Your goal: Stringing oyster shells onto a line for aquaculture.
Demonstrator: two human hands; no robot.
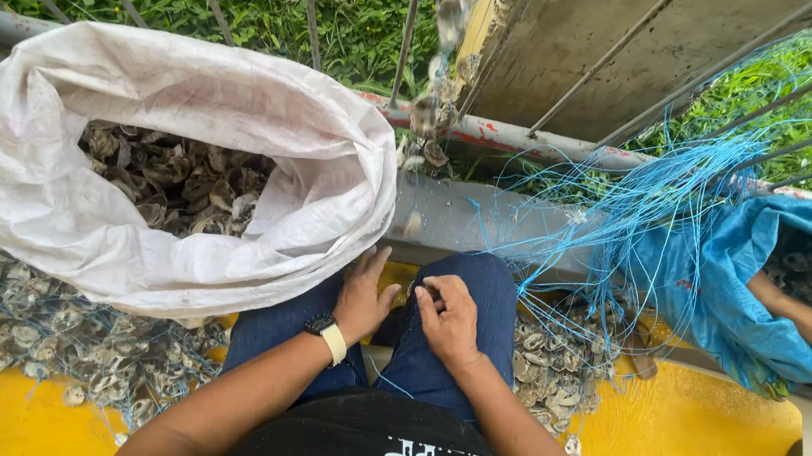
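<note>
Resting on the left knee, the left hand (363, 299) lies flat with open fingers and holds nothing. Beside it, the right hand (449, 321) has its fingers closed on a small shell piece (431, 286) above the right knee. I judge this piece could slip into the shell pile (552, 369) on the yellow floor (695, 439), since the pinch is light. Further away, the white sack (185, 134) of shells crowds the left side, and loose blue strings (650, 198) near the railing (496, 132) could tangle the fingers.
</note>
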